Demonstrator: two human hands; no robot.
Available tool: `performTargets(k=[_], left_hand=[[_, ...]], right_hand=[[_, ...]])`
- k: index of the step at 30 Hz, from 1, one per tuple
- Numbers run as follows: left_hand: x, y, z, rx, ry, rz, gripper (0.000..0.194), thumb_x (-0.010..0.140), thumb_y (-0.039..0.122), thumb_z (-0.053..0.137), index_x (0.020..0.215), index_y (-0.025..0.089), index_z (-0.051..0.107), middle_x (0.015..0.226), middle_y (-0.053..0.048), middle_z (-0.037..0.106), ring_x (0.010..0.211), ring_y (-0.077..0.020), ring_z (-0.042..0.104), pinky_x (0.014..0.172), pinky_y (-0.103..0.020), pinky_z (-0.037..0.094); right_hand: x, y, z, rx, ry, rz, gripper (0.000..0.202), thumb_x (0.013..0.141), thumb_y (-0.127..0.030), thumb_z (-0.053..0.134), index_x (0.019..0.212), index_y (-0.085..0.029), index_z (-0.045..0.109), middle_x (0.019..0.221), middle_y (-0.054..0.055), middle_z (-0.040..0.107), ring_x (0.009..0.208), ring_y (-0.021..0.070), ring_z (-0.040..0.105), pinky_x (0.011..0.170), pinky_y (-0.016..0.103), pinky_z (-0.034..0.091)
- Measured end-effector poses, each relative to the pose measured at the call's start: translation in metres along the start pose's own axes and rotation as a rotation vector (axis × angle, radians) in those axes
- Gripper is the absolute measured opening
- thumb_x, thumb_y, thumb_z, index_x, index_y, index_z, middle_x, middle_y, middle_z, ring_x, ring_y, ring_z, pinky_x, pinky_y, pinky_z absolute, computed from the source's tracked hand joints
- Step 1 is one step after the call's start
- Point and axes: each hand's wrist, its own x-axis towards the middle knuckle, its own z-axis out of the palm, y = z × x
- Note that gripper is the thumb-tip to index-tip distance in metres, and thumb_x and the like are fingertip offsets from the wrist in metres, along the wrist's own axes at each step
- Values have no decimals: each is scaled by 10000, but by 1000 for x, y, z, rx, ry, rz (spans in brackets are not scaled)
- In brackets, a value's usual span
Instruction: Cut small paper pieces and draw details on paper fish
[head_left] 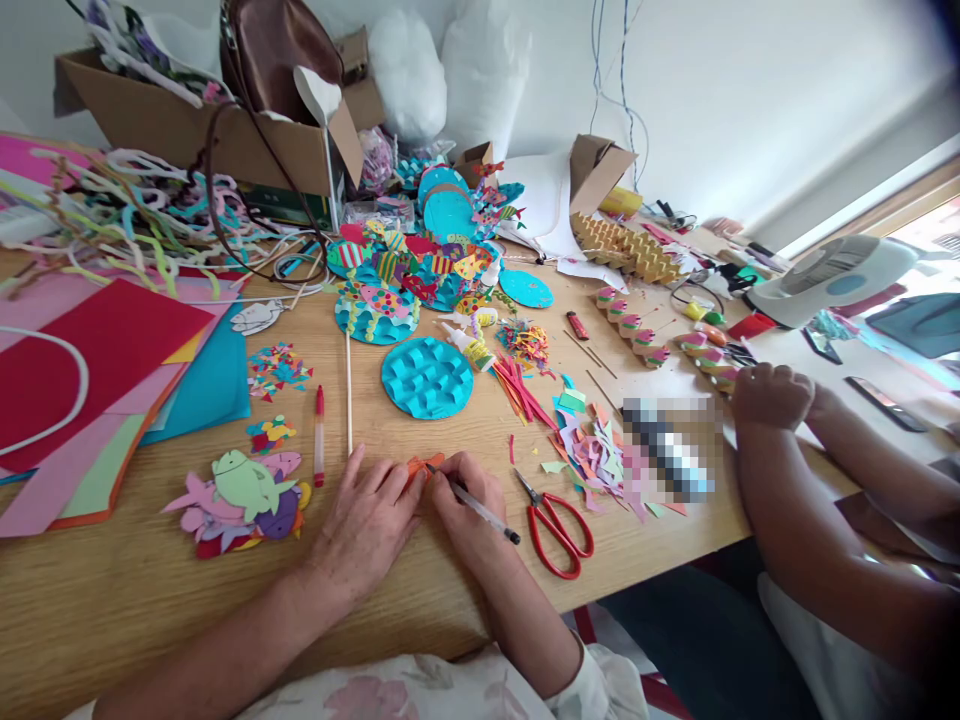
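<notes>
My right hand [469, 500] is closed round a pen [484, 515] with a clear barrel and a black end cap. The pen's tip rests on a small orange paper piece [425, 463], most of it hidden by my fingers. Bent over the same piece from the other side, my left hand [367, 525] holds it against the table. Scissors [556, 530] with red handles lie partly open to the right of my right hand. Left of my left hand is a pile of paper fish cutouts [244, 490], a green one with a drawn face on top.
A turquoise disc [427, 377] with curled strips lies beyond my hands, near glue bottles [472, 347]. Paper scraps [592, 450] spread rightward. Coloured sheets [112, 370] cover the left side, by a red marker [319, 435]. Another person's hand [772, 395] is at the right.
</notes>
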Motion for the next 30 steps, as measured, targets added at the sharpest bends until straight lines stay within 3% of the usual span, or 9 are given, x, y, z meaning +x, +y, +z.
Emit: performTargets(k=[5, 12, 17, 24, 30], left_hand=[[-3, 0, 2, -3, 18, -9, 355, 840, 216, 536, 1192, 173, 535, 1034, -62, 646, 985, -250, 547, 1015, -574, 282], [-11, -9, 3, -44, 31, 24, 237, 837, 180, 515, 1058, 146, 594, 1153, -102, 636, 1079, -243, 549, 1024, -532, 298], [-17, -15, 4, -73, 46, 68, 283, 866, 171, 445, 1117, 164, 573, 1235, -104, 595, 1149, -236, 517, 1037, -544, 278], [-20, -13, 2, -64, 60, 25, 285, 849, 173, 473, 1112, 165, 584, 1192, -107, 599, 1140, -258, 504, 1017, -538, 314], [-22, -11, 4, -57, 70, 1, 283, 836, 161, 503, 1106, 163, 590, 1127, -89, 626, 1093, -258, 519, 1012, -528, 303]], right_hand=[[0, -2, -3, 102, 67, 56, 88, 754, -224, 469, 707, -206, 542, 569, -39, 572, 487, 105, 483, 479, 210, 364], [2, -7, -4, 270, -8, 127, 95, 728, -257, 473, 672, -197, 520, 542, -39, 542, 477, 106, 477, 452, 207, 365], [1, -14, 0, 249, -119, 70, 129, 768, -291, 511, 688, -196, 546, 562, -32, 565, 483, 104, 481, 459, 210, 357], [-3, -9, 8, 176, -59, 23, 79, 751, -211, 495, 703, -202, 557, 605, -25, 605, 523, 116, 532, 506, 216, 405], [-4, -8, 10, 102, -95, -84, 101, 753, -211, 492, 692, -196, 570, 574, -22, 577, 506, 116, 520, 506, 218, 400]])
